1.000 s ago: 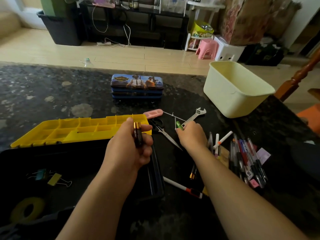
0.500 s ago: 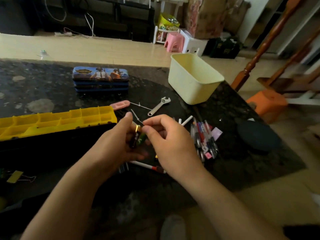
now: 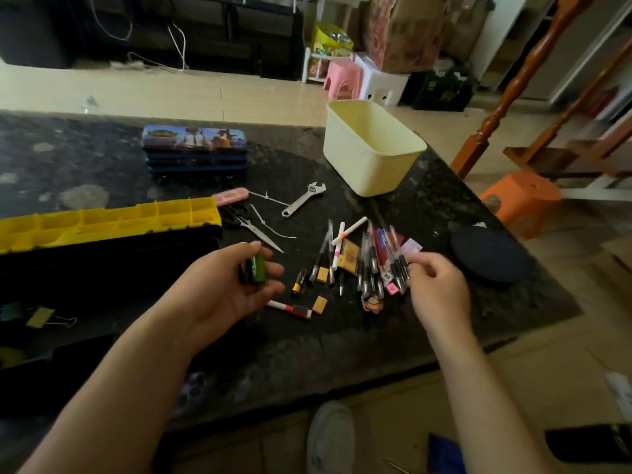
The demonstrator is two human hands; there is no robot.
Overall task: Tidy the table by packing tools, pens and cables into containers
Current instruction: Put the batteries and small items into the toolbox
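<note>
Left grip (image 3: 225, 289) curls round two batteries (image 3: 256, 268) mid-frame; right grip (image 3: 437, 285), curled, meets the pens (image 3: 371, 254) beside them; whether it pinches one, I cannot tell.

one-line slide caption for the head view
Left hand holds batteries while right hand hovers at the pens on the dark table.

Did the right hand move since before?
Yes. The right hand went right: before it was left of the pens, now it reaches their right side.
</note>
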